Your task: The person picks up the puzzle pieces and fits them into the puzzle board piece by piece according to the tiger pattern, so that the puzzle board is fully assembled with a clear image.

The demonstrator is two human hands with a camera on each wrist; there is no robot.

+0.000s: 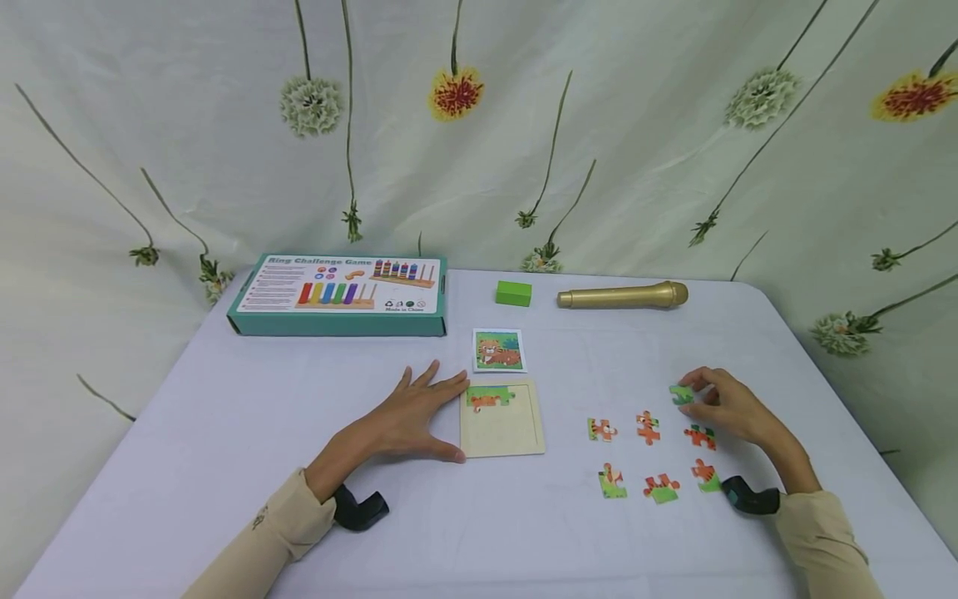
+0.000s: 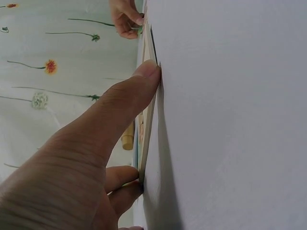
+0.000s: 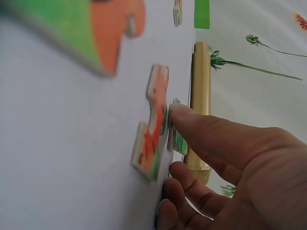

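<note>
My left hand (image 1: 419,416) spreads its fingers at the left side of a wooden puzzle tray (image 1: 501,437). Its thumb touches the near left corner and a fingertip the far left corner. Joined green and orange puzzle pieces (image 1: 490,397) lie along the tray's upper left. Over on the right, my right hand (image 1: 729,405) pinches a green puzzle piece (image 1: 681,394) between thumb and fingers, low at the table; in the right wrist view the thumb (image 3: 192,117) partly hides it. Several loose tiger puzzle pieces (image 1: 648,428) lie in two rows between the hands.
Behind the tray lies a tiger picture card (image 1: 499,351). Farther back are a teal Ring Challenge Game box (image 1: 340,298), a green block (image 1: 513,293) and a gold toy microphone (image 1: 621,296). A flower-printed cloth hangs behind the white-covered table (image 1: 224,433).
</note>
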